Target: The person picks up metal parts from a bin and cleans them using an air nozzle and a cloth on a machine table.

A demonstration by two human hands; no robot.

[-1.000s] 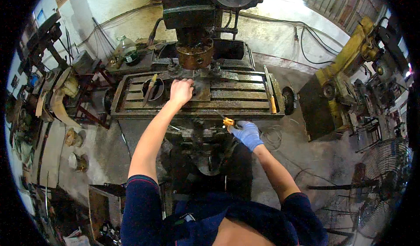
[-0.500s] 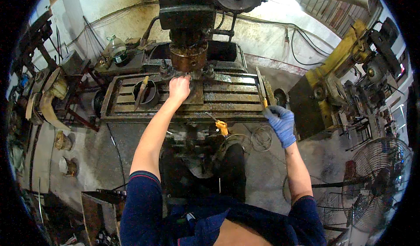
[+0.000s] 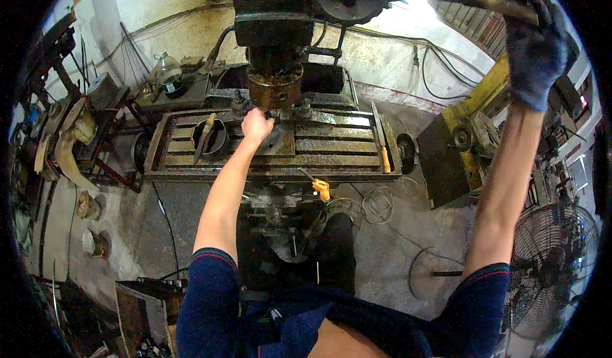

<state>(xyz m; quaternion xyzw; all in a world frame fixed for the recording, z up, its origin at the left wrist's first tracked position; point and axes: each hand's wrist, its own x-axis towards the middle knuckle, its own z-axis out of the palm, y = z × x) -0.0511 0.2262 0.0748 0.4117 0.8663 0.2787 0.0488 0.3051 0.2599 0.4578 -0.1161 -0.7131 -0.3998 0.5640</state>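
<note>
On the milling machine table (image 3: 331, 143), my bare left hand (image 3: 256, 126) is closed just below the round cutter head (image 3: 275, 89); whatever it holds is hidden under the fingers. My right hand (image 3: 537, 55), in a blue-grey glove with dark fingers, is raised high at the upper right. Its fingers close about the end of a thick lever bar (image 3: 468, 2), partly lost in shadow. A file (image 3: 380, 135) with a yellow handle lies along the table's right end. Left of my left hand, a cut-open round can (image 3: 218, 143) holds a brush (image 3: 207, 130).
A yellow-handled tool (image 3: 320, 187) sits at the table's front edge. Coiled cable (image 3: 379, 204) lies on the floor. To the right stand a caged fan (image 3: 551, 262) and a yellow-and-dark machine (image 3: 456, 148). A clear bottle (image 3: 169, 72) stands at the back left.
My right hand has left the file's handle and risen to the lever bar, whose end now sits lower. The file stays on the table. My left hand has shifted slightly left.
</note>
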